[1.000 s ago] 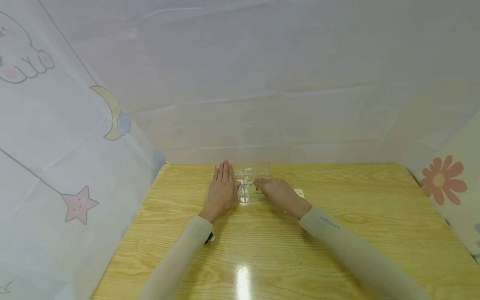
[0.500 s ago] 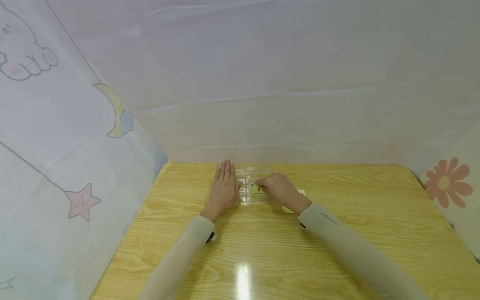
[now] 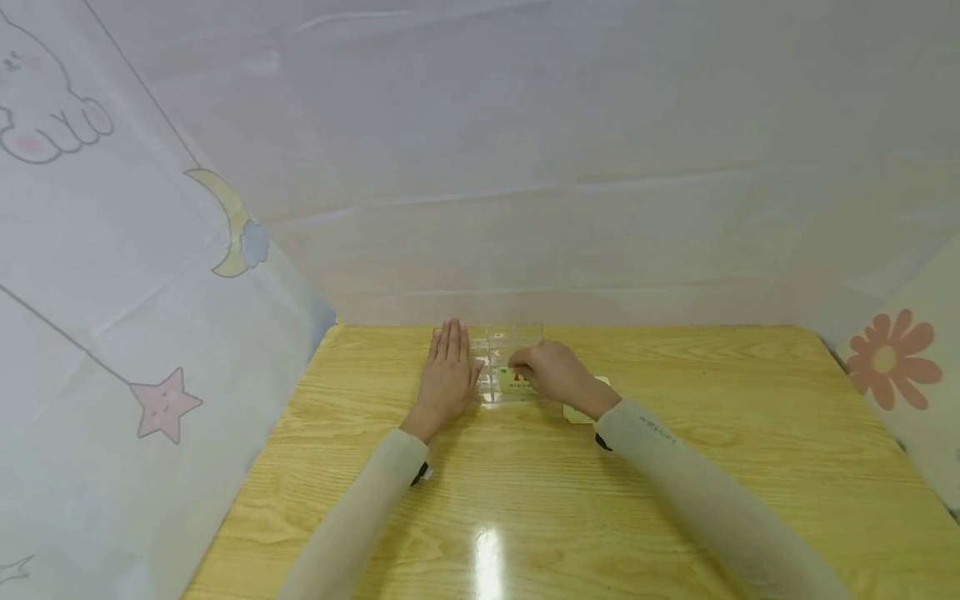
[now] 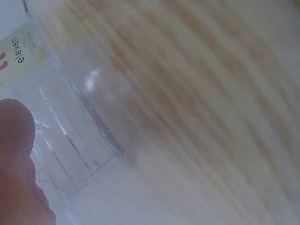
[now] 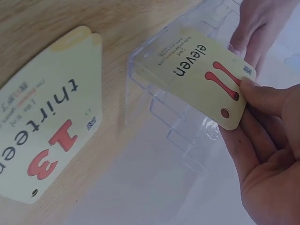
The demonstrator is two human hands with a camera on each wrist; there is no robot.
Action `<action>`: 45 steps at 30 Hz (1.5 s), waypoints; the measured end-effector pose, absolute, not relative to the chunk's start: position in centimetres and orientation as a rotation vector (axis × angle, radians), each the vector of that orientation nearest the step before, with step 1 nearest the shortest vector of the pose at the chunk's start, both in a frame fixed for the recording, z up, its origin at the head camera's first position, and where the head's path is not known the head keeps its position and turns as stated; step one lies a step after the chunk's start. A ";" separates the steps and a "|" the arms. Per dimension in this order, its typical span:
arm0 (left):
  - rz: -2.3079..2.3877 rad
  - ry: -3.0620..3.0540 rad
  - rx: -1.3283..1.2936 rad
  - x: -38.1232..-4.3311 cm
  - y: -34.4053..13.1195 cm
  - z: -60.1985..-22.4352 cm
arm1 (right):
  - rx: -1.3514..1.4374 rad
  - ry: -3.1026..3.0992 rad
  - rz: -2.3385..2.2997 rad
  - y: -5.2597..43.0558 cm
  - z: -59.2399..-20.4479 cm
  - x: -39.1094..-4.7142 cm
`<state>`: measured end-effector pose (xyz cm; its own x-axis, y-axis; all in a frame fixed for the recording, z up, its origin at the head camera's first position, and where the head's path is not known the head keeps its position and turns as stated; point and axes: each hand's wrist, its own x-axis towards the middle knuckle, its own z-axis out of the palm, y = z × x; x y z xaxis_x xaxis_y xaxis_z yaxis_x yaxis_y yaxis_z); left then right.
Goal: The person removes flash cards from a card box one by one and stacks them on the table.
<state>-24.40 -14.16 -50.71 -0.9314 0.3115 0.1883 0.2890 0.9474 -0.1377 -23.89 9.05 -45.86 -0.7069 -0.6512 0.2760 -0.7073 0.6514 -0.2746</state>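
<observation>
A clear plastic stepped rack (image 3: pixel 516 335) stands near the far edge of the table. My left hand (image 3: pixel 444 382) lies flat over its left part, fingers straight and together. With thumb and fingers, my right hand (image 3: pixel 558 373) pinches the edge of a pale yellow number card (image 5: pixel 187 70) marked "eleven" with a red 11. In the right wrist view that card leans over the rack's front tier, its holed corner between thumb and fingers. The left wrist view shows the left thumb (image 4: pixel 16 136) beside the rack's ridges.
A second card (image 5: pixel 56 126), marked "thirteen" with a red 13, lies on the wooden table (image 3: pixel 525 483) to the right of the rack, partly under the right forearm in the head view. A pale printed backdrop (image 3: pixel 450 167) rises behind the table and on both sides.
My right hand has risen slightly, still pinching the eleven card at the rack. More of the thirteen card shows below the right wrist. The left hand stays in place.
</observation>
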 end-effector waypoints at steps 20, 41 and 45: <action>0.151 -2.922 -0.450 -24.2 -14.4 -50.4 | 1.118 -2.892 0.626 8.7 -44.4 -24.6; 0.149 -2.903 -0.456 -23.9 -14.4 -50.4 | 1.001 -2.848 0.726 9.3 -42.4 -24.7; 0.141 -2.895 -0.452 -23.8 -14.5 -50.4 | 1.019 -2.832 0.732 9.5 -42.1 -24.6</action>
